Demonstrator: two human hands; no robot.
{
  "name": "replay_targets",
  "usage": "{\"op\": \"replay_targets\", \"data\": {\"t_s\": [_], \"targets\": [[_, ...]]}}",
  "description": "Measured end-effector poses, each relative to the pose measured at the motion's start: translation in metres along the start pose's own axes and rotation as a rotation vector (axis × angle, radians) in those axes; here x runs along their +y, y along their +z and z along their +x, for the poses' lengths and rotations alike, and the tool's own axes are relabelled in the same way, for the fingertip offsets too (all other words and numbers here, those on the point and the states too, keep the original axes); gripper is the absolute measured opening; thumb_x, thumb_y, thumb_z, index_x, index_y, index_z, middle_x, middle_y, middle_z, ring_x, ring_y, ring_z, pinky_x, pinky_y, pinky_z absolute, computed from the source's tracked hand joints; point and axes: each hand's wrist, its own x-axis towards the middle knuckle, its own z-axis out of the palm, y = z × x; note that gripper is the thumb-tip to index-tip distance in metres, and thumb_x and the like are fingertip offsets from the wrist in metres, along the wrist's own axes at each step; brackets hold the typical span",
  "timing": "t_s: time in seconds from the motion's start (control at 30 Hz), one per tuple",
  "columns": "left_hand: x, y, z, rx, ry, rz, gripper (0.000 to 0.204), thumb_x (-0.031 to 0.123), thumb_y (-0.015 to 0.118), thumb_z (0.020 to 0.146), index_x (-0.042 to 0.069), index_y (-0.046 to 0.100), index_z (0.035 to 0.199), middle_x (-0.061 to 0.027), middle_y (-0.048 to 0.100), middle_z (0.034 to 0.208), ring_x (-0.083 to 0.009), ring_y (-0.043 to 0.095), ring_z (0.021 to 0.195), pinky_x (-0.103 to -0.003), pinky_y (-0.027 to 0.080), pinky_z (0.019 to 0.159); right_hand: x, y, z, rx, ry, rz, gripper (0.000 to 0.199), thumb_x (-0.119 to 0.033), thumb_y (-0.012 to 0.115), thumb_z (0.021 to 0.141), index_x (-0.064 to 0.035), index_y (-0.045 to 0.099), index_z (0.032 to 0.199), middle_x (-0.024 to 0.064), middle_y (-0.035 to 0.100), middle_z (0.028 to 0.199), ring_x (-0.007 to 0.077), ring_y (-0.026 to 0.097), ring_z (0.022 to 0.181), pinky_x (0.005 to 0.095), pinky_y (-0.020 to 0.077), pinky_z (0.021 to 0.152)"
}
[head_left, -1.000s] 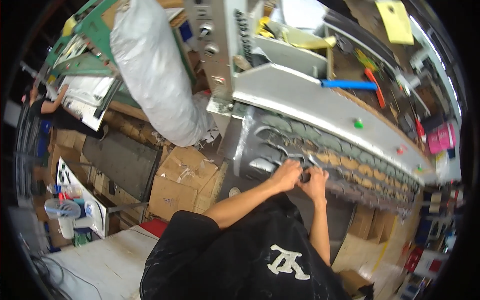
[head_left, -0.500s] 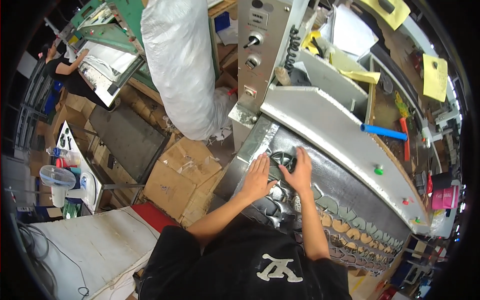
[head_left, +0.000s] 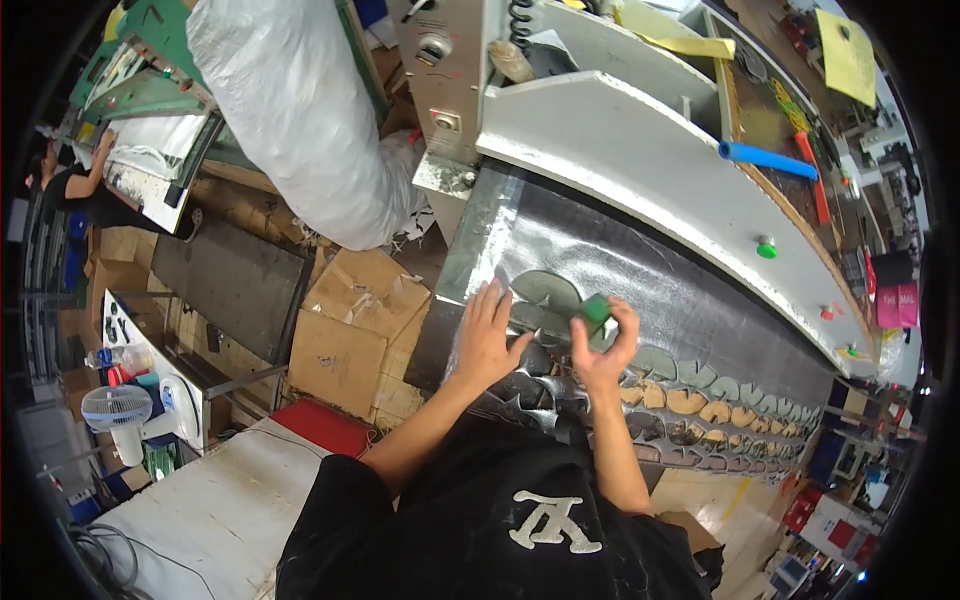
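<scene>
My right hand (head_left: pixel 606 352) grips a small green block-like piece (head_left: pixel 596 309) between thumb and fingers, just above a dark, shiny sheet (head_left: pixel 680 290). The piece is blurred, so its exact kind is unclear. My left hand (head_left: pixel 486 335) lies with fingers stretched out at the sheet's left end, holding nothing. Between the hands shows a rounded grey-green cut shape (head_left: pixel 545 290). Rows of curved cut-outs (head_left: pixel 690 402) run along the sheet's near side, some showing tan board through them.
Beyond the sheet stands a pale metal machine beam (head_left: pixel 640 130) with a control post (head_left: pixel 440 80) at its left end. A blue tube (head_left: pixel 768 160) rests on the machine. Cardboard (head_left: pixel 340 350) and a white table (head_left: pixel 240 490) are at left. Another person (head_left: pixel 80 185) works far left.
The round dark frame with crossbars between my hands no longer shows there. My right hand has closed on the green piece. The view has shifted; my left hand stays flat.
</scene>
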Motion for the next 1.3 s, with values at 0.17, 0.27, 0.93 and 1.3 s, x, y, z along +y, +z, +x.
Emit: {"op": "replay_targets", "data": {"t_s": [0.17,0.27,0.93,1.3], "targets": [[0.050,0.006,0.034,-0.062,0.162,-0.339,0.075,0.042,0.086,0.086,0.006,0.060,0.146,-0.0200,0.056,0.147,-0.0424,0.048,0.143,-0.056,0.037,0.121,0.034,-0.016,0.009,0.194,0.621,-0.262,0.068,-0.031,0.083,0.096,0.0025,0.047,0.143,0.0172,0.061,0.125,0.0282,0.064,0.104,0.0388,0.0528,0.090],[0.055,0.037,0.055,-0.114,0.345,-0.109,0.076,0.042,0.089,0.083,0.009,0.063,0.146,-0.0152,0.058,0.143,-0.0369,0.047,0.142,-0.053,0.038,0.119,0.044,-0.030,0.018,-0.204,0.916,-0.289,0.063,-0.042,0.081,0.096,-0.0020,0.056,0.138,0.0243,0.058,0.130,0.0386,0.061,0.112,0.0479,0.0499,0.093],[0.056,0.095,0.065,0.038,0.079,-0.266,0.071,0.032,0.093,0.079,0.005,0.063,0.138,-0.0199,0.066,0.142,-0.0372,0.057,0.140,-0.052,0.039,0.119,0.120,-0.082,-0.025,-0.251,0.260,-0.141,0.036,-0.014,0.091,0.081,-0.0043,0.065,0.103,0.0226,0.067,0.146,0.0419,0.056,0.146,0.0559,0.0349,0.127],[0.047,0.097,0.065,0.088,0.122,-0.230,0.070,0.039,0.094,0.077,0.005,0.070,0.133,-0.0227,0.071,0.137,-0.0385,0.065,0.130,-0.051,0.045,0.115,0.117,-0.078,-0.028,-0.260,0.192,-0.198,0.041,-0.013,0.085,0.086,-0.0065,0.056,0.114,0.0255,0.060,0.153,0.0437,0.049,0.151,0.0630,0.0220,0.129]]}}
